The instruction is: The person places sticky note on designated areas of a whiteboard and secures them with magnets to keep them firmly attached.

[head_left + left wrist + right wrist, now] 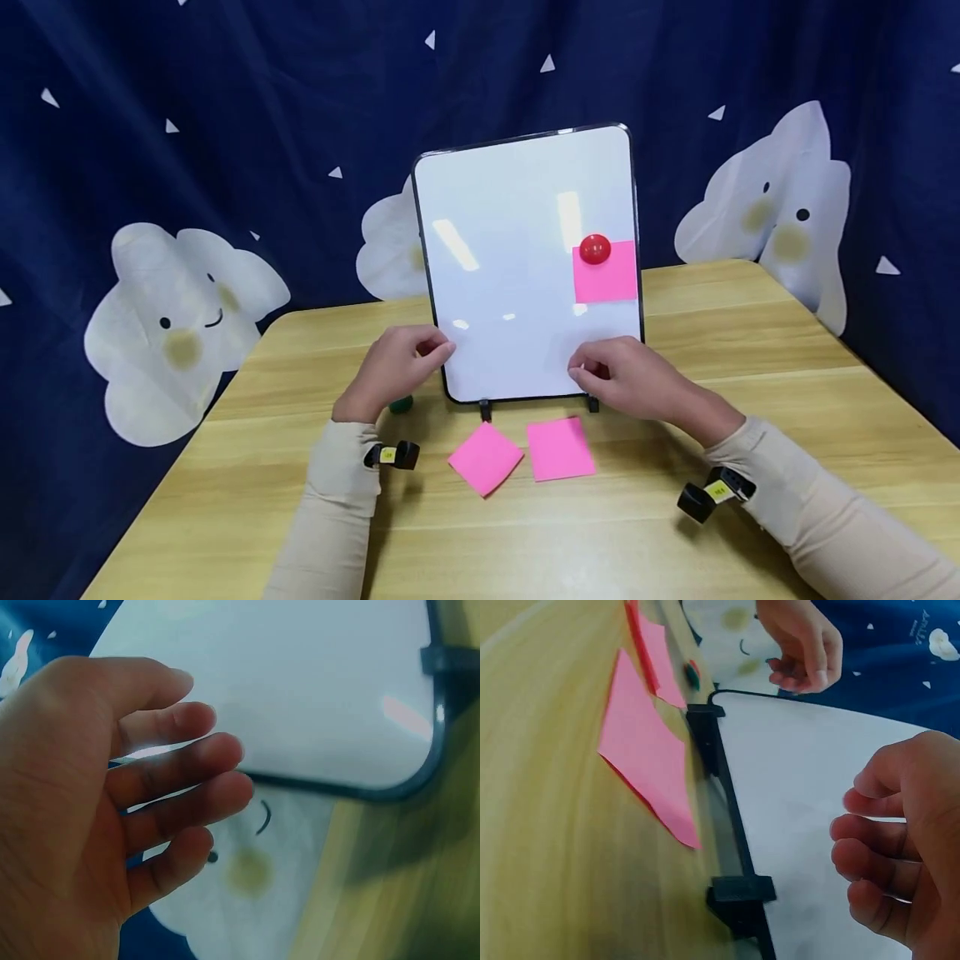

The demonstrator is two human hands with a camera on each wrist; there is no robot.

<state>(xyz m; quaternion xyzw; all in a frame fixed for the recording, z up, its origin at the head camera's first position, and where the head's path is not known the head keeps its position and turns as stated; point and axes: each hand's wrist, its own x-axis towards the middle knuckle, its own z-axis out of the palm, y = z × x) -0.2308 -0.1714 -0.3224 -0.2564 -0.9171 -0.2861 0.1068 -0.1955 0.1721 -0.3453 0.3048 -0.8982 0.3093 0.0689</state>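
A whiteboard (510, 275) with a black frame stands upright on small black feet (739, 892). Near its right edge, a round red magnet (595, 249) sits over the upper part of a pink sticky note (611, 283). My left hand (393, 371) is by the board's lower left edge, fingers loosely bent and nothing in them. In front of the lower right part is my right hand (637, 379), also empty, its fingers loosely curled in the right wrist view. Two more pink notes, one turned like a diamond (486, 460) and one squarer (561, 450), lie on the table before the board.
Beside my left wrist, a small green round object (401, 405) shows on the wooden table (525, 550), partly hidden by the hand. A dark blue curtain (300, 83) with white clouds hangs behind the table. Each wrist wears a black strap with a camera (697, 502).
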